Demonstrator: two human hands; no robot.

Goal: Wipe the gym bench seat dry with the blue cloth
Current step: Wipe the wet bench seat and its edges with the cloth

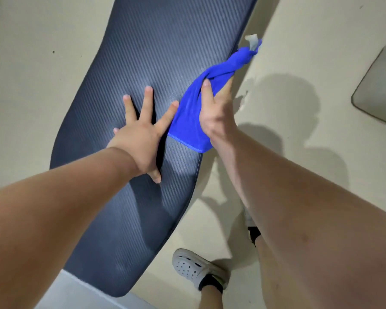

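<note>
The dark ribbed gym bench seat (143,52) runs from the bottom left up to the top centre. My left hand (140,137) lies flat on the middle of the pad with fingers spread. The blue cloth (187,112) is draped over the pad's right edge, its far end twisted with a pale tag. My right hand (216,110) presses on the cloth at that edge; its thumb lies across the fabric and the other fingers are hidden over the pad's side.
Pale floor (27,85) surrounds the bench. A foot in a grey clog (196,269) stands near the bench's lower right. A grey padded piece (379,85) lies at the right edge. A light panel (80,293) shows at the bottom.
</note>
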